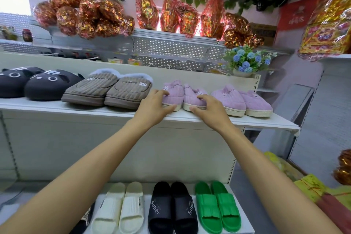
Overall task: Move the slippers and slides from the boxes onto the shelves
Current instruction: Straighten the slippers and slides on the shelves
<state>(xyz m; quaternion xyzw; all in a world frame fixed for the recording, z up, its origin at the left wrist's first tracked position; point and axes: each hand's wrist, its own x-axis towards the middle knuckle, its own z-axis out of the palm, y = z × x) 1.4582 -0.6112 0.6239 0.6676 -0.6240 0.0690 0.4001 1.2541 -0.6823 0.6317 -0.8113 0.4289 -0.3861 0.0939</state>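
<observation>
I judge this to be the placing step for one pair: both of my hands are on the lilac plush slippers, which already sit on the upper shelf (190, 118) near its front edge. My left hand (153, 107) cups the left slipper of the pair (173, 95), fingers curled over its outer side and thumb lying along the sole. My right hand (209, 109) holds the right slipper (191, 99), fingers over the toe and thumb against the pale sole rim. Neither hand is fully closed; each grips its slipper loosely, as if squaring the pair up.

The next move, as I read it, calls for nudging the two toes level, letting go, and reaching back for another pair; no box shows in this view.

Just beyond my right hand stands a second lilac pair (242, 100), close beside the one I hold. To the far side of my left hand are taupe corduroy slippers (108, 91), then black cat-face slippers (34, 83). Below my forearms, on the lower shelf (245, 213), sit cream slides (119, 209), black slides (171, 209) and green slides (217, 207).

The shelves are white shop racking. Above my hands are foil-wrapped bundles (83, 13), hanging green leaves, and a pot of blue artificial flowers (246, 62) up past my right hand.
</observation>
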